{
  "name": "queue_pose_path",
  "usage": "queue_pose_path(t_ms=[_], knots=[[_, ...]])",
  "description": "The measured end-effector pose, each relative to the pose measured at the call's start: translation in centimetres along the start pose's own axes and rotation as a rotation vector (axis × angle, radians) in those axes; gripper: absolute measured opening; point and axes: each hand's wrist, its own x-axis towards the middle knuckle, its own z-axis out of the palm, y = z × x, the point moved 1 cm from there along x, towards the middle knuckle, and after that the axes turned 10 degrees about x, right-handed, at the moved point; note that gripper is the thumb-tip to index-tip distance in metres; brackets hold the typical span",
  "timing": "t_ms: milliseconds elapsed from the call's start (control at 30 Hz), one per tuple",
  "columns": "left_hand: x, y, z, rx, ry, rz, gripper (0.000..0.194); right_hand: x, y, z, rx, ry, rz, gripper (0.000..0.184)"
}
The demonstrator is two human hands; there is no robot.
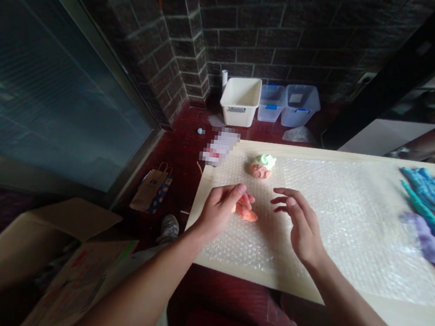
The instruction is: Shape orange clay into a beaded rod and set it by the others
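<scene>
My left hand (223, 205) is closed around a small, soft-looking orange piece (248, 214). Part of that piece sticks out past my fingers, just over the bubble wrap (321, 215) on the table; whether it is cloth or a dough-like stuff I cannot tell. To the right, my right hand (300, 221) hovers above the wrap with its fingers apart and holds nothing. Beyond both hands sits a crumpled lump, pale green (266, 161) at the back and salmon pink (260, 171) in front, the two parts touching.
Several soft coloured pieces, among them a purple one (429, 242) and a blue one (425, 184), lie at the table's right. A white bin (240, 103) and clear boxes (300, 107) stand by the brick wall. On the floor at left are a paper bag (148, 191) and an open carton (85, 268).
</scene>
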Motion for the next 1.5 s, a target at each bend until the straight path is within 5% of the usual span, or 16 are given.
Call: queue_pose_path(t_ms=[100, 367, 733, 967, 1200, 1500], knots=[[0.4, -0.2, -0.5, -0.019, 0.019, -0.041, 0.048, 0.0, 0.3, -0.3, -0.011, -0.008, 0.005, 0.035], [0.3, 0.6, -0.6, -0.097, 0.069, -0.219, 0.078, -0.2, 0.5, -0.5, -0.082, -0.042, 0.026, 0.039], [0.4, 2.0, -0.4, -0.376, 0.058, -0.403, 0.079, -0.4, 0.2, 0.0, -0.22, -0.129, -0.031, 0.04], [0.9, 0.9, -0.8, -0.512, -0.135, -0.34, 0.068, -0.5, 0.1, 0.1, -0.258, -0.15, -0.038, 0.038], [0.7, 0.8, -0.7, -0.379, -0.008, -0.323, 0.061, -0.3, 0.0, 0.0, -0.271, -0.156, -0.044, 0.038], [0.8, 1.0, -1.2, -0.451, -0.029, -0.434, 0.069, -0.4, 0.0, 0.1, -0.298, -0.168, -0.044, 0.041]])
